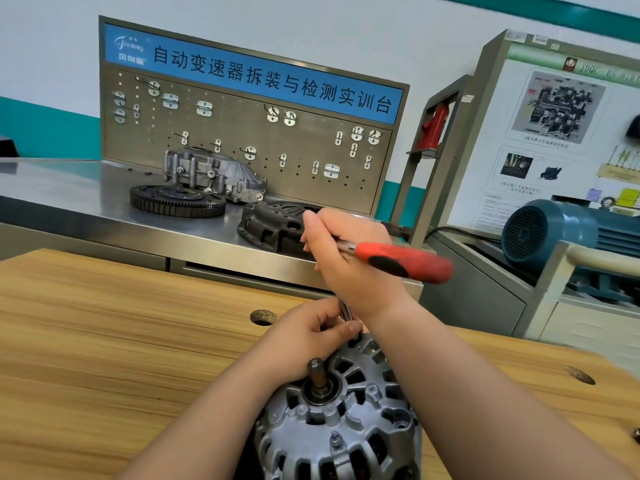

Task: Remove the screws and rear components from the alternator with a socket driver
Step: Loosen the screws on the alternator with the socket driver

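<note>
The alternator [339, 420] lies close. The left hand [311, 332] pinches the socket driver [345, 310]; the right hand [346, 251] grips its red handle [412, 263]. It should stay straight.

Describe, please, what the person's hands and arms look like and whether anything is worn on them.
Both are bare: the left hand and right hand wear no gloves, no rings or watch show, and no sleeves cover the forearms in view.
</note>
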The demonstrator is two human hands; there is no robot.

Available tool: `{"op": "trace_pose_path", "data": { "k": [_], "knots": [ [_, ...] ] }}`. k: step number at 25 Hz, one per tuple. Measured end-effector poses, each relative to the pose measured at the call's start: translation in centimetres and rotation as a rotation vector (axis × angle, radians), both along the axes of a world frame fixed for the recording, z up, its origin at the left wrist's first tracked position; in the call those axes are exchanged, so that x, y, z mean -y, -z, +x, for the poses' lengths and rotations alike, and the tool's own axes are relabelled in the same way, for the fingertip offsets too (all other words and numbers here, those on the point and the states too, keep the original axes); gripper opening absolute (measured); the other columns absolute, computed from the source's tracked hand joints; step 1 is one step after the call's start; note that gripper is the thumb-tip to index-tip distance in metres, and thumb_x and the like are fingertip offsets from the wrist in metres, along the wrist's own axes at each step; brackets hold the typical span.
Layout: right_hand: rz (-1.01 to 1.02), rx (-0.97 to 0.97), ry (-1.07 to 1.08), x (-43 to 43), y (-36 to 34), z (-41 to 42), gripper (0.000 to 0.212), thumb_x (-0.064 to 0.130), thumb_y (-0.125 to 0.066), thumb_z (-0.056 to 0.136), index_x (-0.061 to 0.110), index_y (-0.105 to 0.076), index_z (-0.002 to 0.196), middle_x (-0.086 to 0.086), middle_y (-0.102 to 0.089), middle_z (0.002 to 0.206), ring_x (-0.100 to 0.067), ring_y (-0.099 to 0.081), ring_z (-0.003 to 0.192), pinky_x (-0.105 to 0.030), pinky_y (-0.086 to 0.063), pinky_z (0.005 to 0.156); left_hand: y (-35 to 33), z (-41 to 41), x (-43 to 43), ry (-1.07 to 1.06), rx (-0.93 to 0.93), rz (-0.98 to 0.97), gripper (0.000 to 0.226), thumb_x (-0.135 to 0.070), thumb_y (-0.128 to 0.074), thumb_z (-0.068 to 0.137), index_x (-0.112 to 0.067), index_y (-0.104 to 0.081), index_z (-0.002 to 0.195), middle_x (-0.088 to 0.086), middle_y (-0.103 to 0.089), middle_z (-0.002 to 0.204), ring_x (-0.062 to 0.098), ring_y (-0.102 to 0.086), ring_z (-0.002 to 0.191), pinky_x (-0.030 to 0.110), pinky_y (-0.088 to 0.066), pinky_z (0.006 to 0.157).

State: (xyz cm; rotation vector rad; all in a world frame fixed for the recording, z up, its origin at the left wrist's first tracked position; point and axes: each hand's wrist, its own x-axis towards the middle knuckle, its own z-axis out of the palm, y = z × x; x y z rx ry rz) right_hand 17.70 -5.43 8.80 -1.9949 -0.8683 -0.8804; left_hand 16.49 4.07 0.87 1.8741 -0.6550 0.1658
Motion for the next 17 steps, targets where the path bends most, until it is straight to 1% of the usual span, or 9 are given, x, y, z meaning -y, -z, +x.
{"op": "trace_pose_path", "data": {
  "k": [2,5,7,9,12,13,14,15,17],
  "knots": [
    [0.157,-0.201,-0.102,-0.1,-0.4,0.0,0.045,0.03,-0.045,0.1,0.003,-0.061,0.068,-0.011,-0.063,0.062,-0.018,-0.058,0.044,-0.028,-0.048,0.046,0.0,-0.1,0.0,0.008,-0.011,-0.008,0.008,-0.027,-0.059,0.09,-0.025,-0.063,0.083,-0.012,-0.054,0.061,0.002,-0.046,0.056,0.017,-0.037,0.056],
    [0.424,-0.88,-0.44,-0.2,-1.5,-0.3,0.053,0.036,-0.04,0.101,0.014,-0.06,0.057,-0.007,-0.062,0.057,-0.016,-0.048,0.035,-0.02,-0.038,0.039,-0.2,-0.3,-0.1,0.028,-0.024,-0.024,0.015,-0.029,-0.06,0.089,-0.039,-0.063,0.079,-0.006,-0.058,0.067,0.003,-0.051,0.062,0.016,-0.041,0.061],
    [0.483,-1.105,-0.523,-0.1,-2.0,-0.1,0.058,0.041,-0.037,0.1,0.017,-0.058,0.052,-0.005,-0.059,0.055,-0.015,-0.043,0.035,-0.018,-0.036,0.039,-0.4,-0.4,0.0,0.034,-0.029,-0.021,0.014,-0.029,-0.06,0.089,-0.037,-0.065,0.079,0.001,-0.066,0.075,0.01,-0.059,0.07,0.022,-0.046,0.071],
    [0.46,-0.993,-0.467,-0.4,-1.8,-0.3,0.055,0.038,-0.037,0.101,0.015,-0.058,0.056,-0.005,-0.057,0.055,-0.016,-0.044,0.037,-0.02,-0.037,0.042,-0.5,-0.4,0.0,0.014,-0.027,0.005,0.009,-0.03,-0.059,0.089,-0.028,-0.066,0.083,0.006,-0.069,0.083,0.016,-0.061,0.075,0.029,-0.048,0.076],
    [0.088,-0.301,-0.046,-0.6,-0.3,-1.3,0.047,0.037,-0.04,0.097,0.016,-0.059,0.059,0.004,-0.054,0.055,-0.018,-0.051,0.053,-0.036,-0.047,0.06,-0.3,-0.3,0.1,-0.01,-0.023,-0.002,0.013,-0.026,-0.06,0.09,-0.028,-0.067,0.08,0.017,-0.067,0.086,0.015,-0.056,0.069,0.027,-0.044,0.065],
    [0.003,-0.196,0.043,-0.7,-0.1,-1.6,0.046,0.039,-0.04,0.093,0.021,-0.057,0.054,0.009,-0.052,0.052,-0.016,-0.052,0.058,-0.04,-0.049,0.069,-0.4,-0.3,0.0,-0.014,-0.02,-0.008,0.02,-0.023,-0.06,0.09,-0.033,-0.066,0.074,0.018,-0.067,0.085,0.015,-0.056,0.069,0.027,-0.042,0.063],
    [0.004,-0.191,0.062,-0.9,0.0,-1.7,0.047,0.04,-0.041,0.09,0.024,-0.056,0.049,0.011,-0.051,0.049,-0.014,-0.051,0.057,-0.04,-0.049,0.07,-0.4,-0.3,0.0,-0.013,-0.021,-0.011,0.024,-0.022,-0.059,0.09,-0.037,-0.066,0.073,0.018,-0.067,0.085,0.018,-0.058,0.07,0.028,-0.043,0.064],
    [0.067,-0.217,0.023,-0.9,0.0,-1.6,0.048,0.038,-0.042,0.093,0.022,-0.055,0.05,0.01,-0.053,0.049,-0.013,-0.052,0.052,-0.035,-0.048,0.063,-0.3,-0.4,0.0,0.001,-0.021,-0.014,0.021,-0.023,-0.059,0.09,-0.036,-0.067,0.076,0.017,-0.067,0.084,0.02,-0.058,0.071,0.029,-0.044,0.067],
    [0.341,-0.508,-0.186,-0.7,-0.8,-0.9,0.049,0.032,-0.042,0.1,0.014,-0.059,0.058,0.0,-0.059,0.055,-0.016,-0.05,0.038,-0.024,-0.042,0.043,-0.2,-0.4,0.0,0.015,-0.022,-0.002,0.013,-0.029,-0.058,0.091,-0.035,-0.065,0.082,0.004,-0.064,0.073,0.013,-0.055,0.066,0.027,-0.044,0.066]
  ]
}}
